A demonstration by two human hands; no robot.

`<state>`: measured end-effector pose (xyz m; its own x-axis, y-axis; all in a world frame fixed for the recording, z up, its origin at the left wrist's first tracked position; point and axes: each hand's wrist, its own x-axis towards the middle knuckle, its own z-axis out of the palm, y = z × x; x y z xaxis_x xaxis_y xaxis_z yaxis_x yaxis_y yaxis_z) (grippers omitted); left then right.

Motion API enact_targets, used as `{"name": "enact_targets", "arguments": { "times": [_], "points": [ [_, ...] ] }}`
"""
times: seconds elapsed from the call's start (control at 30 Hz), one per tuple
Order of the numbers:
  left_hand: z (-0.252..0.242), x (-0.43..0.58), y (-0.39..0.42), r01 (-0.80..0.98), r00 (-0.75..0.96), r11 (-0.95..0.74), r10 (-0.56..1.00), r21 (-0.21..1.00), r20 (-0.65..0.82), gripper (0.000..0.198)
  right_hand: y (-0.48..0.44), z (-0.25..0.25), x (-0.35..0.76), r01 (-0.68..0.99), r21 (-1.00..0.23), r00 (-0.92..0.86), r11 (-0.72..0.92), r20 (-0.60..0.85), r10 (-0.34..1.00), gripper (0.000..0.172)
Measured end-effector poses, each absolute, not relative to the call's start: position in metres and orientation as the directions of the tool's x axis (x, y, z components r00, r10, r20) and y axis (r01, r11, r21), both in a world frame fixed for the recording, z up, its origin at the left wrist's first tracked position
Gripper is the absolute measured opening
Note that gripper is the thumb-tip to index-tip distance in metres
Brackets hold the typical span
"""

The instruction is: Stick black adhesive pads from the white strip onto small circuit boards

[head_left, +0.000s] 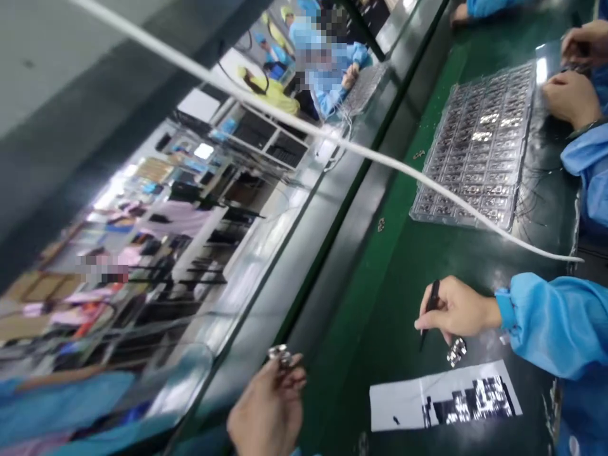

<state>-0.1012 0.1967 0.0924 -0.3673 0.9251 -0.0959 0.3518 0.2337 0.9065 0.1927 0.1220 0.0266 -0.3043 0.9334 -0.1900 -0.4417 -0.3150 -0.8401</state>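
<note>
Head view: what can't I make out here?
All in the head view:
- Metal part: its lower side is covered by the left hand.
- Black tool: its middle is hidden by the right hand; its tip is too thin and dark to read.
- Tray: what lies in each cell is too small to tell; the white cable crosses a corner.
- Blue sleeve: cut off by the right edge.

1. A green table (399, 278) is bordered by a grey metal ledge (301, 253).
2. The upper left is crossed by a broad grey beam (95, 114).
3. Beyond, what seems a white-framed rack (273, 139) is blurred among cluttered workstations (185, 218).
4. A bright light (204, 151) is seen there.
</note>
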Motion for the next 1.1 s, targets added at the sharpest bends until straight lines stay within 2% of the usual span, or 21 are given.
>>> {"name": "enact_targets", "arguments": {
  "times": [0.07,0.17,0.37,0.5,0.67,1.1],
  "points": [
    [0.117,-0.080,0.160,0.146,-0.440,0.293,0.875,0.945,-0.204,0.016,0.121,0.027,0.195,-0.437,-0.854,-0.284,-0.284,-0.169,0.944,0.029],
    [0.121,-0.045,0.097,0.056,-0.401,0.354,0.864,0.934,-0.304,0.022,0.120,0.027,0.198,-0.402,-0.879,-0.277,-0.255,-0.149,0.949,0.033],
    [0.048,0.003,0.020,-0.116,-0.143,0.608,0.773,0.786,-0.619,0.034,0.113,0.023,0.197,-0.299,-0.918,-0.342,-0.261,-0.152,0.927,0.032],
    [0.019,0.013,0.016,-0.215,-0.066,0.603,0.776,0.768,-0.627,0.036,0.101,0.018,0.188,-0.241,-0.925,-0.406,-0.294,-0.180,0.896,0.033],
    [0.010,0.015,0.017,-0.296,-0.049,0.590,0.776,0.751,-0.629,0.041,0.091,0.014,0.179,-0.188,-0.924,-0.408,-0.333,-0.235,0.882,0.036],
    [0.006,0.017,0.014,-0.314,-0.056,0.558,0.797,0.768,-0.602,0.039,0.088,0.007,0.173,-0.093,-0.939,-0.390,-0.333,-0.273,0.880,0.036]
  ]
}}
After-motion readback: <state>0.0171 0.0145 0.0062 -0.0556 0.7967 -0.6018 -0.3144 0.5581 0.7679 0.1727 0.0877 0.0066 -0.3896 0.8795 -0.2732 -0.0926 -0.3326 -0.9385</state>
